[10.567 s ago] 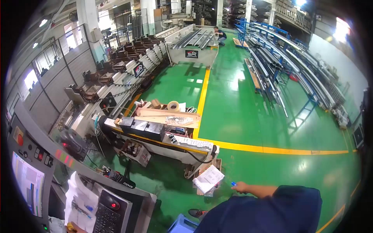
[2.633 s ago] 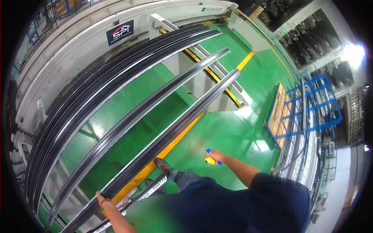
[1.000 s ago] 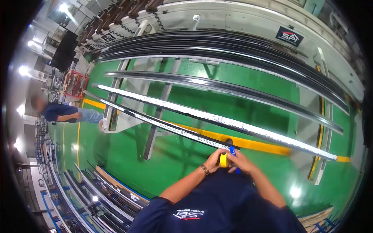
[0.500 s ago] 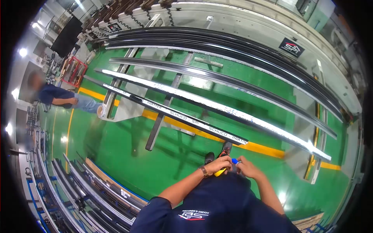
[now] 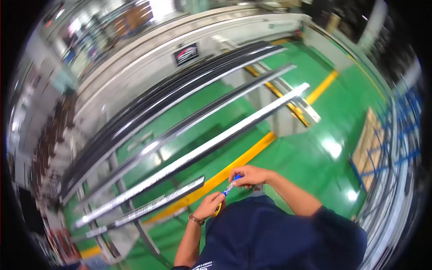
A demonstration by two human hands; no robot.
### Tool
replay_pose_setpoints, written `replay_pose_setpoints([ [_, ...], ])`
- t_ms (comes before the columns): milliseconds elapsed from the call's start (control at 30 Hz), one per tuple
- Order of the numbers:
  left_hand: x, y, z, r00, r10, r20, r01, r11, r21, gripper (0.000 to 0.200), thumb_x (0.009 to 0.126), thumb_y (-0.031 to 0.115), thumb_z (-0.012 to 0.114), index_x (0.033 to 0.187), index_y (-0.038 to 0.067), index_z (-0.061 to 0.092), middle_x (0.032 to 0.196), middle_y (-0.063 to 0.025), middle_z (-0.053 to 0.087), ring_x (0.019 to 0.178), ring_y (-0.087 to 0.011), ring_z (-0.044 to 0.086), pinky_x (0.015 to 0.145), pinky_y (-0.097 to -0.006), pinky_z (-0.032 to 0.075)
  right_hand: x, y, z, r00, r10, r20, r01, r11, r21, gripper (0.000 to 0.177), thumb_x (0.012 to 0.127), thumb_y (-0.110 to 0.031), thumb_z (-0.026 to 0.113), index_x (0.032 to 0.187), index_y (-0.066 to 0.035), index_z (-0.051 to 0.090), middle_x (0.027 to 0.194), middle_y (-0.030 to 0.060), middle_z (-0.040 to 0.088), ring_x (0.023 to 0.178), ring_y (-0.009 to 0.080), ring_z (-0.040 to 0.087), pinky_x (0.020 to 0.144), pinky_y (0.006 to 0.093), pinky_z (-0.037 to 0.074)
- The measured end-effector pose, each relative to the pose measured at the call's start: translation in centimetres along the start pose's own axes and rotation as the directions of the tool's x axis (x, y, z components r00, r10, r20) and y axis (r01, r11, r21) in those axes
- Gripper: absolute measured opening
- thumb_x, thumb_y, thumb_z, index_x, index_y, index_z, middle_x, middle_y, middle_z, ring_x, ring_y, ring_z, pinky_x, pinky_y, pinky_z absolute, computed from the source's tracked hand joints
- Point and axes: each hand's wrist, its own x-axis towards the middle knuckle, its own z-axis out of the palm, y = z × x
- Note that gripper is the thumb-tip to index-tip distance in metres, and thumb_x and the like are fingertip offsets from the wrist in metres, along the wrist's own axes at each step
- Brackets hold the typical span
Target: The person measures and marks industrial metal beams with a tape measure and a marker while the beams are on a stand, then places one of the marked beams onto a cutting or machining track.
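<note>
My left hand is closed round a small yellow tool, most of which is hidden in the palm. A blue-and-white, pen-shaped thing stretches from its fingertips up to my right hand. The right fingers pinch the blue upper end. Just beyond my left hand lies the end of a dark profile bar with a printed white film. Behind that is a longer bar with a bright silvery-white top.
A dark bar and a bundle of black profiles rest on the supports farther back, before a long pale machine. Blue racking with long profiles stands at right. A yellow line crosses the green floor.
My view has swung to the right, tilting the bars across it. The hands have drawn apart a little, with the pen-shaped thing now visible between them. The other person has left the view.
</note>
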Motion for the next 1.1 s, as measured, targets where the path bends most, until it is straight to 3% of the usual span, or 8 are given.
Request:
replay_pose_setpoints([
  [133,8.3,5.4,6.2,0.995,0.078,0.062,-0.074,0.995,-0.066,0.036,0.107,0.034,0.052,0.088,0.005,0.061,0.076,-0.0016,0.059,0.067,-0.0094,0.055,0.062,-0.0263,0.045,-6.1,3.5,-6.8,0.928,-0.078,-0.364,0.250,0.857,0.451,0.026,0.098,-0.033,0.068,0.104,-0.009,0.063,0.070,-0.0006,0.059,0.059,0.0076,0.055,0.053,0.0234,0.045],
  [267,17.9,8.9,13.6,0.986,0.087,0.145,-0.113,0.977,0.180,0.027,0.108,0.029,0.051,0.103,0.003,0.059,0.080,-0.0020,0.060,0.070,-0.0102,0.055,0.063,-0.0267,0.045,-12.0,5.5,-10.6,0.866,0.045,-0.499,0.196,0.887,0.419,0.029,0.098,-0.039,0.068,0.096,-0.011,0.063,0.068,-0.0019,0.056,0.058,0.0078,0.054,0.053,0.0239,0.043],
  [367,22.9,11.8,19.6,0.972,0.093,0.217,-0.121,0.985,0.120,0.028,0.108,0.029,0.051,0.104,0.003,0.059,0.080,-0.0020,0.060,0.070,-0.0103,0.055,0.064,-0.0271,0.045,-13.4,9.3,-13.2,0.691,0.093,-0.717,0.409,0.767,0.494,0.025,0.101,-0.033,0.064,0.090,-0.010,0.060,0.072,-0.0022,0.057,0.060,0.0063,0.052,0.053,0.0239,0.041],
  [533,28.2,13.8,24.4,0.944,0.022,0.330,-0.027,1.000,0.009,0.037,0.109,0.039,0.046,0.098,0.005,0.057,0.079,-0.0047,0.061,0.069,-0.0129,0.056,0.064,-0.0292,0.045,-16.3,11.2,-19.0,0.512,0.015,-0.859,0.473,0.829,0.297,0.031,0.098,-0.031,0.064,0.077,-0.008,0.060,0.067,-0.0039,0.050,0.060,0.0062,0.044,0.055,0.0276,0.037],
  [633,30.1,16.5,24.7,0.908,-0.073,0.413,0.192,0.948,-0.255,0.038,0.109,0.041,0.042,0.095,0.007,0.053,0.077,-0.0082,0.060,0.068,-0.0168,0.056,0.066,-0.0305,0.046,-16.1,10.3,-22.9,0.584,0.007,-0.812,0.458,0.823,0.337,0.027,0.098,-0.028,0.063,0.078,-0.011,0.059,0.071,-0.0020,0.056,0.061,0.0088,0.048,0.056,0.0286,0.040],
  [767,31.1,17.8,21.9,0.810,0.136,0.571,0.381,0.618,-0.687,0.047,0.109,0.052,0.032,0.085,0.014,0.045,0.064,-0.0059,0.049,0.060,-0.0207,0.048,0.062,-0.0360,0.041,-17.9,10.0,-34.3,0.359,0.247,-0.900,0.769,0.468,0.435,0.026,0.096,-0.030,0.064,0.078,-0.012,0.057,0.064,0.0004,0.053,0.052,0.0100,0.047,0.043,0.0281,0.033],
  [833,31.7,17.7,19.7,0.856,0.090,0.510,0.337,0.650,-0.681,0.048,0.108,0.053,0.032,0.084,0.015,0.045,0.062,-0.0047,0.045,0.059,-0.0200,0.046,0.061,-0.0346,0.038,-19.4,10.2,-38.3,0.366,0.105,-0.925,0.844,0.383,0.377,0.023,0.096,-0.031,0.065,0.086,-0.013,0.056,0.065,0.0013,0.055,0.052,0.0094,0.048,0.042,0.0272,0.032],
  [1100,38.5,18.7,13.3,0.961,0.001,0.278,0.216,0.623,-0.752,0.047,0.108,0.053,0.036,0.088,0.013,0.049,0.065,-0.0066,0.046,0.061,-0.0212,0.049,0.064,-0.0376,0.042,-18.0,5.8,-45.6,0.383,0.144,-0.913,0.767,0.501,0.401,0.021,0.096,-0.030,0.066,0.105,-0.011,0.062,0.084,0.0034,0.065,0.062,0.0095,0.055,0.052,0.0256,0.040],
])
